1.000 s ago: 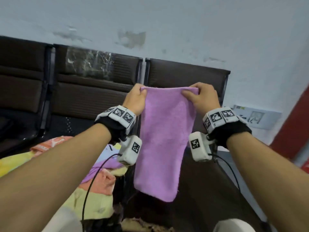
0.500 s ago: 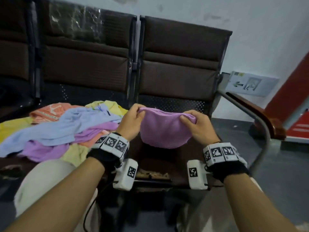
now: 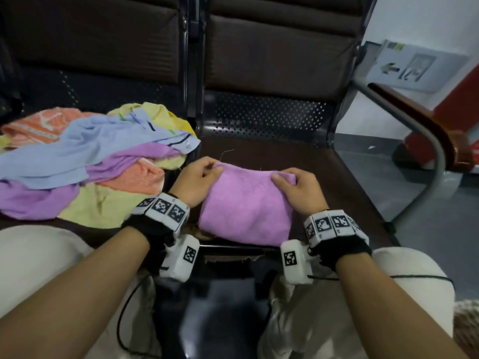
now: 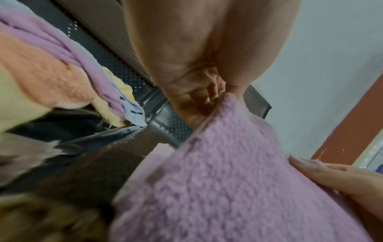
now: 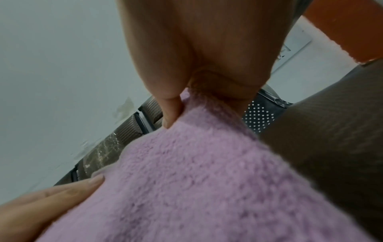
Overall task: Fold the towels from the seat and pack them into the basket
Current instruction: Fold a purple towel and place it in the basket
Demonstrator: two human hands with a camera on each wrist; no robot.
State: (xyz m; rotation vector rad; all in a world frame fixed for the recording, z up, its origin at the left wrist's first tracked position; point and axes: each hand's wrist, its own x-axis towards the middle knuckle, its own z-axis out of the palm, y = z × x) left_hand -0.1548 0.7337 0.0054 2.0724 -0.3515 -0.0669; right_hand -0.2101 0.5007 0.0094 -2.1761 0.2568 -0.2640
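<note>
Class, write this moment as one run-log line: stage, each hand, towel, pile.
stage: folding | left hand: pinches purple towel far corner | right hand: pinches other far corner | towel: on seat | pile: unfolded, next seat

We count two hands: a left hand (image 3: 197,182) and a right hand (image 3: 300,190). One purple towel (image 3: 246,211) lies apart from the rest. In the pile (image 3: 85,161) we make out one blue towel (image 3: 77,156), one purple, and orange and yellow cloth in several patches; how many towels those make, we cannot tell. Two seats (image 3: 298,156) show side by side, with one armrest (image 3: 414,120). Two tagged wristbands (image 3: 166,211) and one wall sign (image 3: 412,66) complete the count.
</note>
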